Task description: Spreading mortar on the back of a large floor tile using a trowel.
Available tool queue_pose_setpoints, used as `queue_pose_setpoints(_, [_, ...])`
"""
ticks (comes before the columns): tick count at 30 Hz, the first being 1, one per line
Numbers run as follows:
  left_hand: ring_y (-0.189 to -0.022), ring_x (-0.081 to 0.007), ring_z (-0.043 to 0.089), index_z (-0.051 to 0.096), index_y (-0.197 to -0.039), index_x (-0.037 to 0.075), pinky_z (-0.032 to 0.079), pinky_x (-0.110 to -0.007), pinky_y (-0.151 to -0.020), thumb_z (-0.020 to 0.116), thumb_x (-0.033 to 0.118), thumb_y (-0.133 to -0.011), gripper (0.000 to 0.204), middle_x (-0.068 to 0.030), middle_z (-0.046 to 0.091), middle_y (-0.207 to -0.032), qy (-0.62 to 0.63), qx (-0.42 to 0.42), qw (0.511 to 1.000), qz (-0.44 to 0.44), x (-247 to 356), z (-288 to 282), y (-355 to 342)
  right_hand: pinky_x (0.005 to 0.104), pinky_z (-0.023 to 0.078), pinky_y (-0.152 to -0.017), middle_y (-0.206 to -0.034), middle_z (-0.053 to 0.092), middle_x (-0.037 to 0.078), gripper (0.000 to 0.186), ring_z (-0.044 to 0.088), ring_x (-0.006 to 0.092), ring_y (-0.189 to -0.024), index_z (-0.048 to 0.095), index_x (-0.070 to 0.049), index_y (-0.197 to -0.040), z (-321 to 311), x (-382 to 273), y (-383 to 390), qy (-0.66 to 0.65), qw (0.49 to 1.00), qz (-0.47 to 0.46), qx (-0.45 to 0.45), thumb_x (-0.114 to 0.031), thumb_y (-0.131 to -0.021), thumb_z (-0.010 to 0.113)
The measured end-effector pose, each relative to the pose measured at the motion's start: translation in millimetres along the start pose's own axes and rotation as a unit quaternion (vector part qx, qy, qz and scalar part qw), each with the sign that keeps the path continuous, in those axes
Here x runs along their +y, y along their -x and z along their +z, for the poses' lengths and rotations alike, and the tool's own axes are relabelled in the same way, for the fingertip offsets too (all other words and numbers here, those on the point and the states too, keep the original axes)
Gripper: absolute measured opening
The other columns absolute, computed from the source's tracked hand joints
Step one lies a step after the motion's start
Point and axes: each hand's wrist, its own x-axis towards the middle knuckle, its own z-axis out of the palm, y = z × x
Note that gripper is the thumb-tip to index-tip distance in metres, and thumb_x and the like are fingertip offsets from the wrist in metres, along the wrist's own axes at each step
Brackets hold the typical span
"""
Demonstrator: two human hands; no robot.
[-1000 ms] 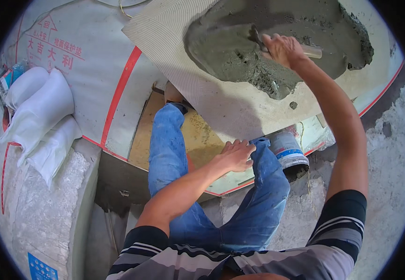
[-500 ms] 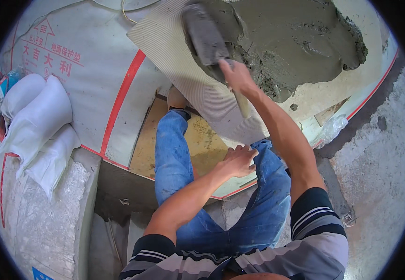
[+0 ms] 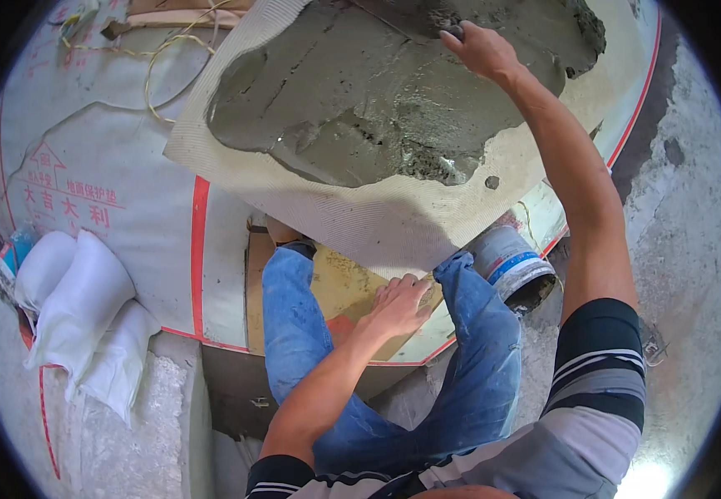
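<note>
In my right hand (image 3: pixel 485 53) is the handle of a trowel (image 3: pixel 402 17); its mud-coated blade lies in wet grey mortar (image 3: pixel 310 91) at the top of the view. Part of the blade is cut off by the view's edge. The mortar covers much of a large beige slab with a finely ridged face (image 3: pixel 335 204). My left hand (image 3: pixel 400 308) has its fingers spread at the slab's near corner, over a yellowish board (image 3: pixel 348 279). Whether its fingertips touch the slab I cannot tell. My knees are on either side of that hand.
A whitish bucket with a blue band (image 3: pixel 503 254) lies tipped by my right knee. White sacks (image 3: pixel 86 287) are piled at the left. A cord (image 3: pixel 154 79) loops over the printed protective sheet (image 3: pixel 127 170). Rough concrete (image 3: pixel 668 274) runs along the right.
My right hand has moved up and right with the trowel, and the mortar's near part looks more spread out. The view has shifted, bringing the bucket into sight. My left hand stays near the slab's corner.
</note>
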Motion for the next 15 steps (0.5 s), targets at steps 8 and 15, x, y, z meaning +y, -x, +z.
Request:
queue_pose_setpoints(8, [-0.115, -0.0328, 0.043, 0.047, -0.125, 0.012, 0.034, -0.047, -0.096, 0.059, 0.032, -0.081, 0.051, -0.0128, 0.046, -0.123, -0.018, -0.037, 0.999, -0.004, 7.3, 0.2, -12.8, 0.0438, 0.047, -0.078, -0.096, 0.064, 0.023, 0.055, 0.061, 0.038, -0.091, 0.064, -0.002, -0.101, 5.8, 55.6, 7.9, -0.141, 0.987, 0.072, -0.008, -0.052, -0.089, 0.044])
queue_pose_setpoints(15, [-0.112, -0.0333, 0.045, 0.049, -0.123, 0.011, 0.035, -0.046, -0.094, 0.058, 0.032, -0.081, 0.048, -0.0135, 0.047, -0.121, -0.047, -0.056, 0.997, 0.004, 12.2, 3.2, -18.3, 0.0448, 0.05, -0.065, -0.086, 0.063, 0.022, 0.047, 0.063, 0.0363, -0.076, 0.058, -0.002, -0.099, 63.3, -38.5, 53.7, -0.307, 0.939, 0.028, -0.154, -0.047, -0.089, 0.047])
